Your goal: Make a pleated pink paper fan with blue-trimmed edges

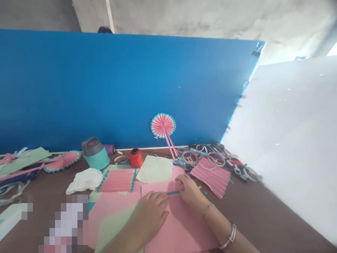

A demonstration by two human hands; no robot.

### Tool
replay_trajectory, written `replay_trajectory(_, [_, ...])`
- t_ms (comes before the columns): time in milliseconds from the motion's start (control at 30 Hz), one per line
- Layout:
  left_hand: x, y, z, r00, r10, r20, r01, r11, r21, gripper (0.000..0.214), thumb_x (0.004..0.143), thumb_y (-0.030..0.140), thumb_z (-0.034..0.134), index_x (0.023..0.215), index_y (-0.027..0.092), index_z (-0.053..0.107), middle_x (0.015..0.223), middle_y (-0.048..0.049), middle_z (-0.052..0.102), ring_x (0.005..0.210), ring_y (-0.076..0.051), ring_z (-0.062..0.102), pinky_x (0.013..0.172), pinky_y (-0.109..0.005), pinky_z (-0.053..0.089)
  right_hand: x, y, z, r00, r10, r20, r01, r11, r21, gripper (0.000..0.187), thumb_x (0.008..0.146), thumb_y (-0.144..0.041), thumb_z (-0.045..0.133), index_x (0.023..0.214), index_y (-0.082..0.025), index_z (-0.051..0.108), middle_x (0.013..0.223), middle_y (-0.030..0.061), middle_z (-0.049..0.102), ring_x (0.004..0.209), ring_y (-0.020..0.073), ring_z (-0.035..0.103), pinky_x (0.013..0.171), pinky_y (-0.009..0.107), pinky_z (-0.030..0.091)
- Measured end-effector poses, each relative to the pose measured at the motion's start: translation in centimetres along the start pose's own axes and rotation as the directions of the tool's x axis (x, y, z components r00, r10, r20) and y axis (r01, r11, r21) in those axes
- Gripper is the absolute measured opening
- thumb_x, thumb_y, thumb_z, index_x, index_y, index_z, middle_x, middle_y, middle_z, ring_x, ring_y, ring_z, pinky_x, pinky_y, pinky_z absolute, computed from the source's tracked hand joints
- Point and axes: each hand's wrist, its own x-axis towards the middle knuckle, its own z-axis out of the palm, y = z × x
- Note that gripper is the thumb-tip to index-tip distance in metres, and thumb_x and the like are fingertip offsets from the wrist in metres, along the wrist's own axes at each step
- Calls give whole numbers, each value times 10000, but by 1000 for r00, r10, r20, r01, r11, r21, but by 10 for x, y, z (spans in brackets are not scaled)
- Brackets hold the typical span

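Note:
My left hand [151, 214] lies flat on a pink paper sheet [179, 228], fingers together and stretched toward a thin blue paper strip [173, 193]. My right hand [190, 191] rests on the same sheet at its upper edge, its fingers curled over and pressing the paper beside the strip's right end. A light green sheet [113, 228] sits under my left wrist. Bangles show on my right forearm.
Pleated pink paper pieces [118, 180] [212, 177], a pale green sheet [155, 168], a red thread spool [136, 157], a teal flask [95, 153], a white cloth [85, 180], tape rings [207, 160] and pink fans [163, 125] [62, 161] crowd the brown table, backed by a blue board.

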Motion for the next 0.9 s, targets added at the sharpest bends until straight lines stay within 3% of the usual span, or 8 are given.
replay_trajectory(100, [0,0,-3,999,-35,30,35,999,5,370,902,307,394,1265,282,466,1288,-33,531,1161,-215,456,1022,-435,276,4,17,-11,999,21,-47,-23,998,-56,474,535,63,420,923,-149,591,929,68,566,844,165,535,709,221,368])
replay_trajectory(333, [-6,-6,-4,999,-38,18,38,999,29,335,887,241,392,1180,328,528,1257,-26,537,1159,-208,449,1060,-481,206,7,43,-31,955,140,-261,-151,988,-22,227,752,-103,449,875,-170,628,857,60,655,786,176,582,679,236,390])
replay_trajectory(467, [-11,-12,-6,1000,-1,13,1,1000,24,359,810,103,431,1080,287,579,1317,-10,490,1209,-210,393,1070,-445,205,11,39,-35,961,145,-235,-166,984,-72,191,793,-177,466,815,-186,655,820,50,675,761,176,594,641,231,382])
replay_trajectory(600, [-13,-17,-4,998,20,53,-18,999,-42,418,752,2,400,1020,261,588,1214,-8,554,1152,-181,428,1018,-359,289,30,27,-39,971,132,-201,-172,966,-194,230,804,-173,460,709,-194,668,790,56,678,777,178,602,629,231,360])
replay_trajectory(767, [-10,-16,5,999,12,40,-11,1000,-27,385,819,81,412,1110,292,546,1089,-25,578,1039,-201,465,946,-365,339,69,20,-33,958,171,-229,-219,954,-206,238,820,-205,479,706,-157,683,799,118,667,819,211,597,675,267,376])
replay_trajectory(900, [-9,-14,10,1000,4,11,-4,1000,22,332,860,153,421,1123,322,533,1083,-22,558,1034,-219,446,935,-388,340,89,19,-23,943,209,-258,-251,957,-143,134,740,-188,576,697,-134,690,858,144,659,890,240,577,722,292,393])
